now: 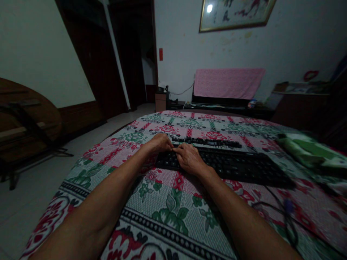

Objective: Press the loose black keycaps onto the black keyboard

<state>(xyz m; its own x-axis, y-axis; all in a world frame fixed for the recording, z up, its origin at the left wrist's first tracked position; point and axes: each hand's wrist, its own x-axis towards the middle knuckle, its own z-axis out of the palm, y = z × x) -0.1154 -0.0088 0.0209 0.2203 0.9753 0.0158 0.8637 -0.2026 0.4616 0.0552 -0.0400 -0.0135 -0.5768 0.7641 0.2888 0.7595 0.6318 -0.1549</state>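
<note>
A black keyboard (244, 167) lies on the patterned tablecloth (159, 213), with some of its keys in place. Over its left end, my left hand (161, 142) is closed, fingers pinched together at the far edge. My right hand (189, 158) rests across the left part of the keys, its fingers closed and their tips meeting those of the left. Whatever is between the fingertips is too small or hidden to name. Just beyond the keyboard runs a row of small black pieces (214, 143) that look like loose keycaps, partly behind my hands.
A dark cable (273, 207) with a purple plug (288, 206) trails at the right. Farther right lies a green and white bag or cloth (311, 150). Behind the table stands a low cabinet under a pink cloth (227, 83). A folded round table (29, 108) leans at the left.
</note>
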